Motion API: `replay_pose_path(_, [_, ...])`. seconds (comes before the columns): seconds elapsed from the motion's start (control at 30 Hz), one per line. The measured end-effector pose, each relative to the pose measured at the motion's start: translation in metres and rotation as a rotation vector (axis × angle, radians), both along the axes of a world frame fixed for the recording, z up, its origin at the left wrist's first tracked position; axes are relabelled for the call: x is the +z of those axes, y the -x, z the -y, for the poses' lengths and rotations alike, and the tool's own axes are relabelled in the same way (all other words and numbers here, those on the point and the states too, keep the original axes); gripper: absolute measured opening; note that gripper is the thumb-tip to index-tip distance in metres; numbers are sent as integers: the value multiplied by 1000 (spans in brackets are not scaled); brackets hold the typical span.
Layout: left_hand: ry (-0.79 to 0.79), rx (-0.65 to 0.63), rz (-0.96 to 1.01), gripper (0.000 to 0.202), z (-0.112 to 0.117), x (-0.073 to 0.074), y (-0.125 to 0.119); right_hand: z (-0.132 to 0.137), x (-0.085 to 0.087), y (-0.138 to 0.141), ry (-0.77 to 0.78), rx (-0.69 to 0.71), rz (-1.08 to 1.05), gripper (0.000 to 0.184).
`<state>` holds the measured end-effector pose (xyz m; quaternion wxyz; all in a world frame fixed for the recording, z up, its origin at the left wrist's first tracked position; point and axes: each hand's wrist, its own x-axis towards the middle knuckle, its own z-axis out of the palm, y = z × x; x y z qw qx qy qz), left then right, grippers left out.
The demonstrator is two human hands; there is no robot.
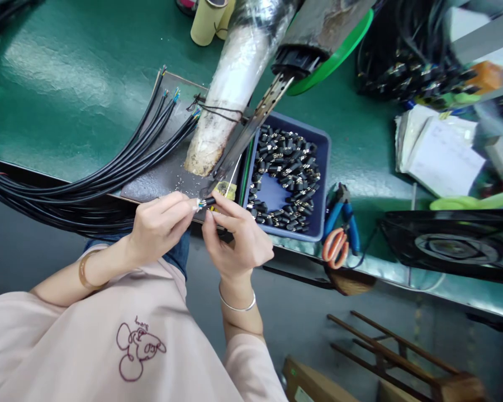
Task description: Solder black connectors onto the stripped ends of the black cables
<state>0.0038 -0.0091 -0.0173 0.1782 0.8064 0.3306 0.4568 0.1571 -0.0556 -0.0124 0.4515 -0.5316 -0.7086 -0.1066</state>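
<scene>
My left hand [161, 226] is closed in a pinch on a cable end, whose thin coloured wires [200, 204] show at the fingertips. My right hand [241, 231] pinches a small black connector [209, 201] right against those wires; whether they are joined I cannot tell. Just above the fingertips ends a soldering iron [251, 128] that slopes down from a stand. Behind it, a white wrapped tube [224, 100] points down at the work spot. Stripped black cables [151, 142] lie in a bundle on a dark board [146, 181] to the left.
A blue tray [326, 184] of black connectors stands to the right of the iron. Beyond it lie blue-handled cutters [352, 223], orange-handled scissors [335, 247], a paper stack [440, 151] and a black fan-like device [456, 245]. A wooden stool [398, 352] is on the floor.
</scene>
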Motion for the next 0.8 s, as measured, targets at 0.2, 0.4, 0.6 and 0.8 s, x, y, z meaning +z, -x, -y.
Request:
replay_pose_path(0.2, [-51, 25, -57, 19, 2, -1, 3, 1, 1, 2, 34, -3, -101, 16])
replay_pose_path(0.4, [-131, 63, -102, 20, -6, 2, 1, -7, 0, 4, 86, -30, -163, 12])
replay_pose_path(0.6, [-171, 102, -121, 20, -12, 6, 0, -14, 7, 6, 58, -39, -181, 11])
replay_pose_path(0.8, [-155, 70, -56, 20, -11, 4, 1, -10, 7, 7, 57, -34, -139, 11])
